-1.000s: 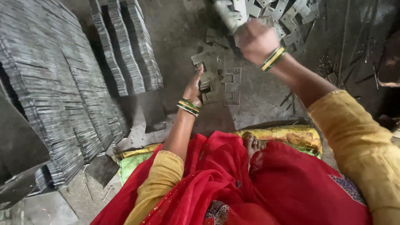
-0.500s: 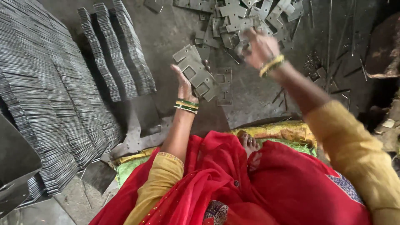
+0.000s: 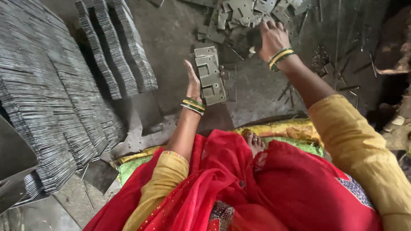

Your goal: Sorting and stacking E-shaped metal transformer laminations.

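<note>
We count two hands. Our left hand [image 3: 193, 82] grips a small stack of flat grey notched metal plates [image 3: 209, 75], upright against the palm, its count unclear. Our right hand [image 3: 271, 37] reaches into the loose heap of grey metal plates [image 3: 239, 13] on the floor; its fingers are hidden, so we cannot tell its grip. Three leaning rows of stacked plates [image 3: 115, 47] stand left of them.

The grey floor [image 3: 175, 38] carried rows of stacked plates [image 3: 113, 47]; right of them lay loose cut-out plates [image 3: 244, 13].
</note>
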